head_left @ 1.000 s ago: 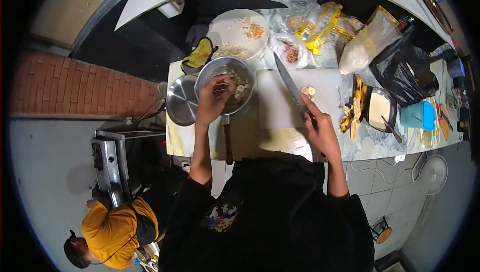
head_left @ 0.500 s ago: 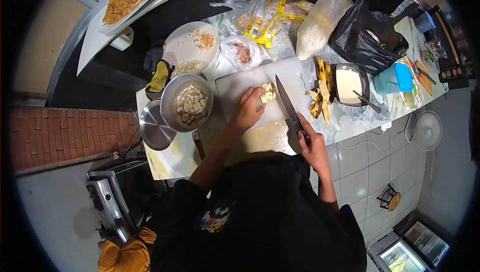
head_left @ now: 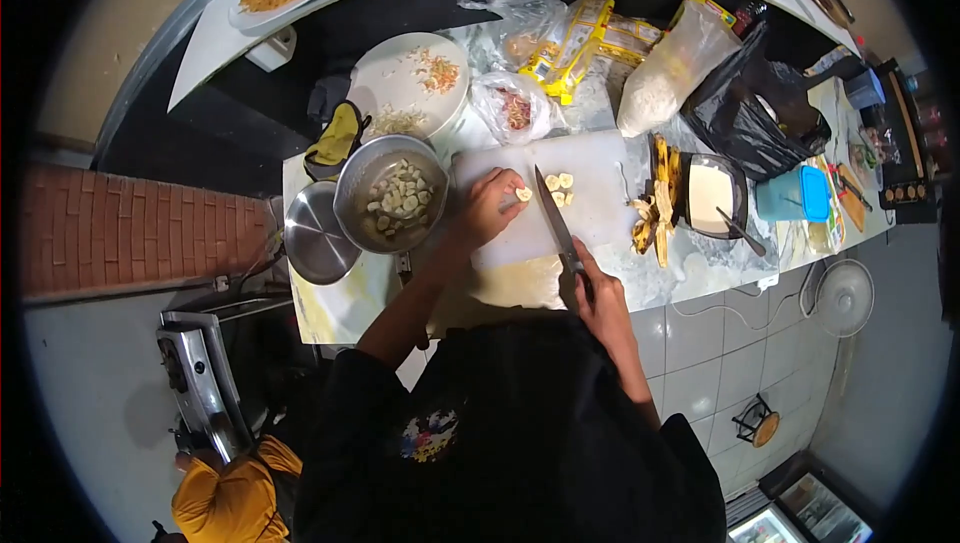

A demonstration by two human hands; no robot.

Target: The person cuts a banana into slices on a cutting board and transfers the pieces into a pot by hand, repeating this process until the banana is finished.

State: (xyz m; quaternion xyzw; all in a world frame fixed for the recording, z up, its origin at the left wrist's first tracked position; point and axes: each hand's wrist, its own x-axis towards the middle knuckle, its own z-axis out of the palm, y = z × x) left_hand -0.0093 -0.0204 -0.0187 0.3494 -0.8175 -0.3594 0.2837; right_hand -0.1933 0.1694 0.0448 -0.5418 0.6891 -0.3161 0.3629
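The left hand (head_left: pixel 492 207) pinched a banana piece (head_left: pixel 524 194) above the cutting board (head_left: pixel 600 158); the right hand (head_left: pixel 598 293) gripped a knife (head_left: pixel 556 218). More slices (head_left: pixel 562 183) lay right of the blade. Left of the board sat a pan (head_left: pixel 391 193) of cut pieces.

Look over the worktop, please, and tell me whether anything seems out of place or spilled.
The banana peels look untidy: they lie loose on the marbled worktop between the cutting board and the black bowl. No clear spill shows.
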